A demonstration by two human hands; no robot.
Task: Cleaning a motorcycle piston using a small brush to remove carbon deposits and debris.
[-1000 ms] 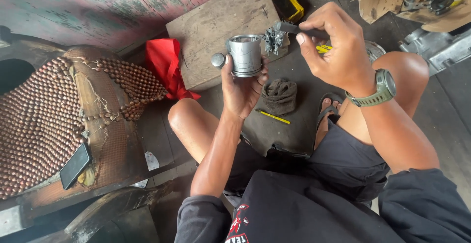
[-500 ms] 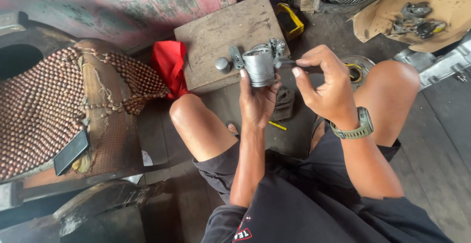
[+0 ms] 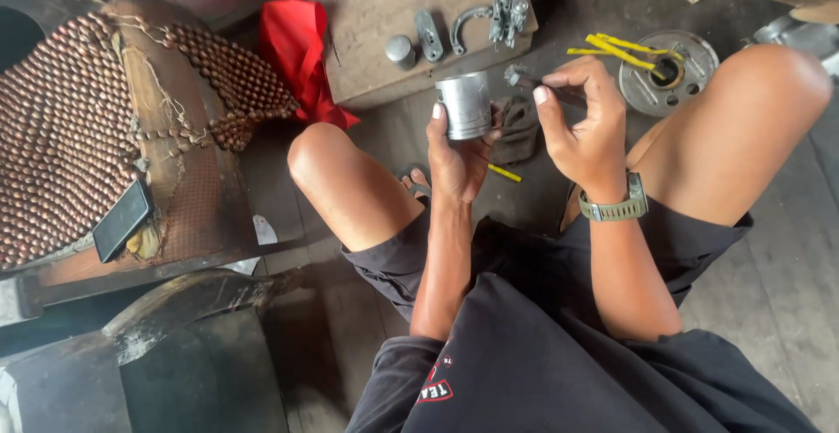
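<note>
Dark, grimy workshop floor (image 3: pixel 786 276) w/ a person sitting low, knees apart, black shorts and black shirt nearest the camera; bare knees to either side.

Between the knees: left hand (image 3: pixel 456 149) raised, fingers wrapped around a grey metal cylinder (image 3: pixel 464 105), piston-like, held upright, thumb on its left side, other fingers behind it on the right; right hand (image 3: pixel 584 123), olive watch (image 3: pixel 616 209) on the wrist, fingers pinching a thin dark tool (image 3: pixel 533 82) whose tip sits just beside the cylinder's upper right edge; can't tell if tip and cylinder touch. Dark rag (image 3: pixel 522 131) lies on the floor behind the hands; short yellow stick (image 3: pixel 504 173) on the floor below it; a sandal strap and toes show under the left hand.

Left side: worn seat w/ a brown beaded cover (image 3: pixel 79 127), torn in the middle; black phone (image 3: pixel 122 220) lying on its edge.

Farther out: red cloth (image 3: pixel 301 48) bunched beside a flat wooden board (image 3: pixel 384 13); on the board a small metal cap (image 3: pixel 400 51), a flat metal link (image 3: pixel 428 35), a curved bracket w/ a clump of small parts (image 3: pixel 500 20). To the right of it, round metal disc (image 3: pixel 669 70) on the floor w/ yellow strips (image 3: pixel 616 47) lying across it; top right corner, cardboard and more metal parts, too cut off to tell.
</note>
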